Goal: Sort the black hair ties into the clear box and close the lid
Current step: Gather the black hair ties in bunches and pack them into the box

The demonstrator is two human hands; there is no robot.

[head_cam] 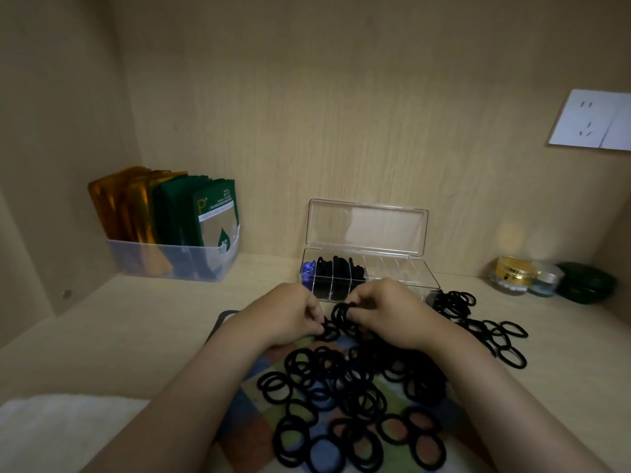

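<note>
Bunch of black hair ties (341, 314) is gripped in right hand (386, 312), one pinched by left hand (290, 315); ties could be dropped short of clear box (396, 273) if loosened

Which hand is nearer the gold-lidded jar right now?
Right. The right hand is left of the gold-lidded jar; the left hand lies farther left.
</note>
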